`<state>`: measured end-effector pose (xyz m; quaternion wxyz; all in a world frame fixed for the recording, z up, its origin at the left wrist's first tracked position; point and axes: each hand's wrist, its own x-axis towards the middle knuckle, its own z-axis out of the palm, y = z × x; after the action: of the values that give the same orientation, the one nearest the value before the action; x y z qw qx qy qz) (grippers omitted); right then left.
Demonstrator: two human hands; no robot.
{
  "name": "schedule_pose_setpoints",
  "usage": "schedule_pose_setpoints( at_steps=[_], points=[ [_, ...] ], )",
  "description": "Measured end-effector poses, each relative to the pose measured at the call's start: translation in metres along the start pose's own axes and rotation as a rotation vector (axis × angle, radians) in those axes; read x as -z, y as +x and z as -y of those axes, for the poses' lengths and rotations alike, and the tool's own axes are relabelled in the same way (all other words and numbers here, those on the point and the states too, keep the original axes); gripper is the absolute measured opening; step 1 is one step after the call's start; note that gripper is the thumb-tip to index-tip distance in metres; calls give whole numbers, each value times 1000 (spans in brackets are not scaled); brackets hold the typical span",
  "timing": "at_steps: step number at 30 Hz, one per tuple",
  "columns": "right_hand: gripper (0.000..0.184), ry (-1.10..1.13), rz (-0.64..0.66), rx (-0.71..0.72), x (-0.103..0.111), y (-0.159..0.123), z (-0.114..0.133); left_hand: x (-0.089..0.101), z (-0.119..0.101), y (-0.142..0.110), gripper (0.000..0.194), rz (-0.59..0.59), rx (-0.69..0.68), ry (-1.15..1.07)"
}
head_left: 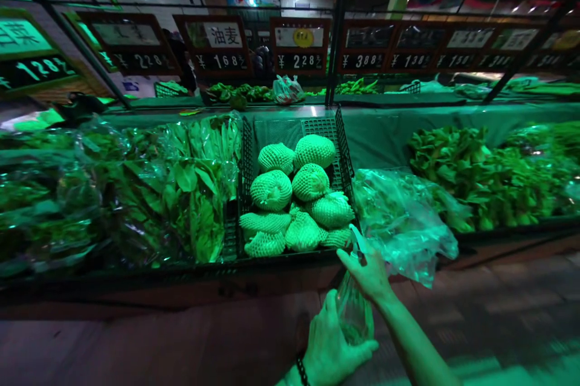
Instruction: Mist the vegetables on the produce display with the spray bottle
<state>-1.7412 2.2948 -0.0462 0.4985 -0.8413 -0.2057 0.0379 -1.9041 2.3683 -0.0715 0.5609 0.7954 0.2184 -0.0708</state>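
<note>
My left hand [333,340] cups the lower part of a clear plastic bag [352,310] with something green inside. My right hand [368,270] pinches the top of the same bag just in front of the stall's edge. Directly beyond my hands stands a black plastic crate [343,144] with several round vegetables in foam netting [296,199]. A larger crumpled plastic bag of greens [403,223] lies to the right of the crate, close to my right hand.
Bagged leafy greens [136,193] fill the stall on the left, loose leafy greens [489,177] the right. Price boards [299,45] hang on a metal frame behind. A person [183,63] stands in the far background. Floor lies below at the right.
</note>
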Motion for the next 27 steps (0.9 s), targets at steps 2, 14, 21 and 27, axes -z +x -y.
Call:
schedule_pose_setpoints(
  at_steps=[2,14,21,27],
  points=[
    [56,3,15,-27,-2,-12,-7,-5,3,-10,80,9,31,-9],
    [33,-46,225,-48,-53,-42,9,5,39,-57,82,-107,170,59],
    [28,-125,227,-29,-79,-45,19,21,59,-60,83,-128,216,89],
    [57,-101,284,17,-116,-28,31,50,77,-48,107,-125,282,115]
  ],
)
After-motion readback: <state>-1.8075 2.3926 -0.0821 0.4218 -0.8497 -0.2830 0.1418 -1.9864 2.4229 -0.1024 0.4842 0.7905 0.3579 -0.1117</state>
